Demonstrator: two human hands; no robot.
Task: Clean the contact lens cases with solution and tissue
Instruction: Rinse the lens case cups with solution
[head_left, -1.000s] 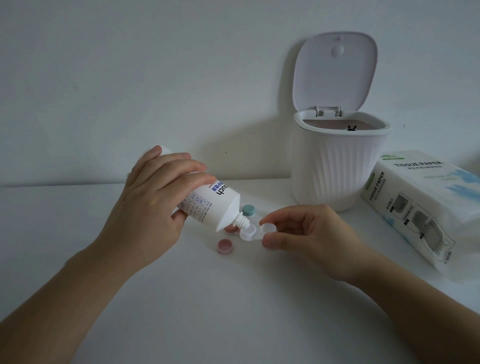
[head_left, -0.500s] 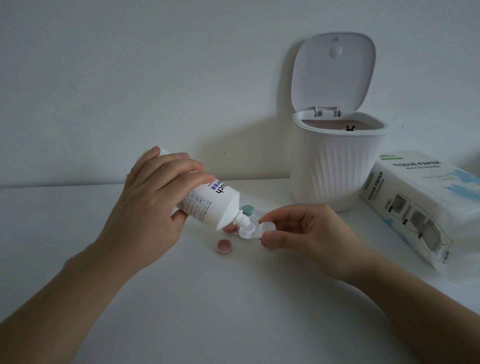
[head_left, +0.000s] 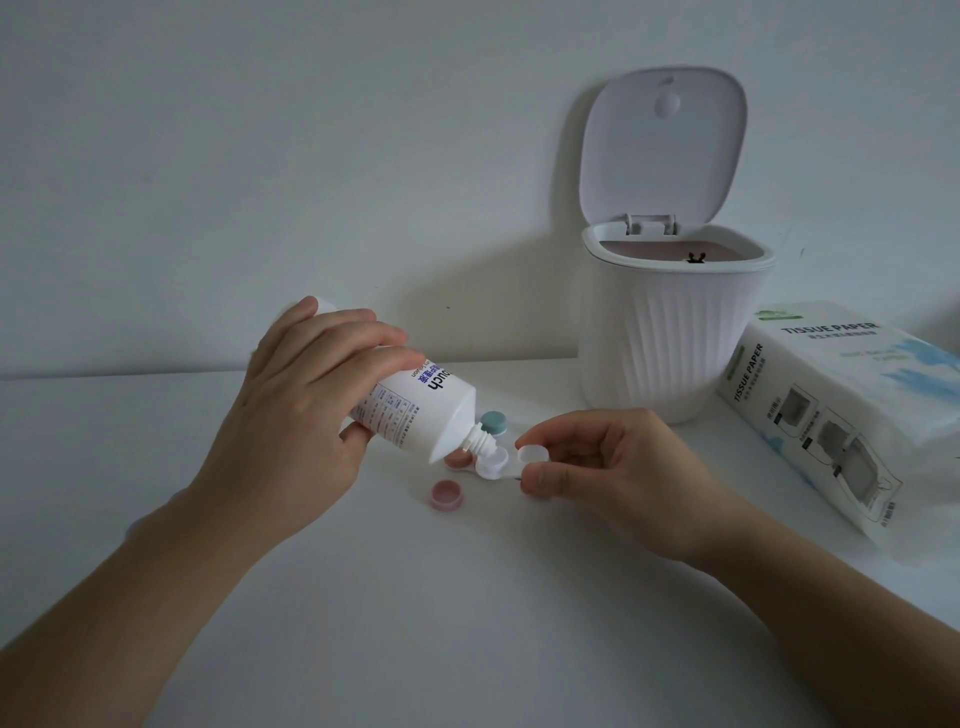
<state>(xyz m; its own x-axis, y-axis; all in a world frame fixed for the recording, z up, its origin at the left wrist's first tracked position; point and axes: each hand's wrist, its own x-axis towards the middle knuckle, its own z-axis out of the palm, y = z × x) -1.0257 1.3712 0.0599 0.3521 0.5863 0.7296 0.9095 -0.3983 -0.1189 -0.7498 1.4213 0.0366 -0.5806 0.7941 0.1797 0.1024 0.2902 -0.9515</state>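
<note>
Head view: left hand (head_left: 291, 415) wraps the tilted solution bottle (head_left: 415, 410), nozzle aimed into the lens case (head_left: 506, 460) on the counter (head_left: 467, 597), which the right hand (head_left: 608, 457) pinches steady, presumably against tipping.

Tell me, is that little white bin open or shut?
Open. The bin's lid stands swung up behind its rim, against the wall, so the inside shows from above.

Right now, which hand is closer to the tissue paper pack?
The right hand. It sits just left of the tissue paper pack, pinching the white lens case. The left hand is farther left, gripping the solution bottle.
</note>
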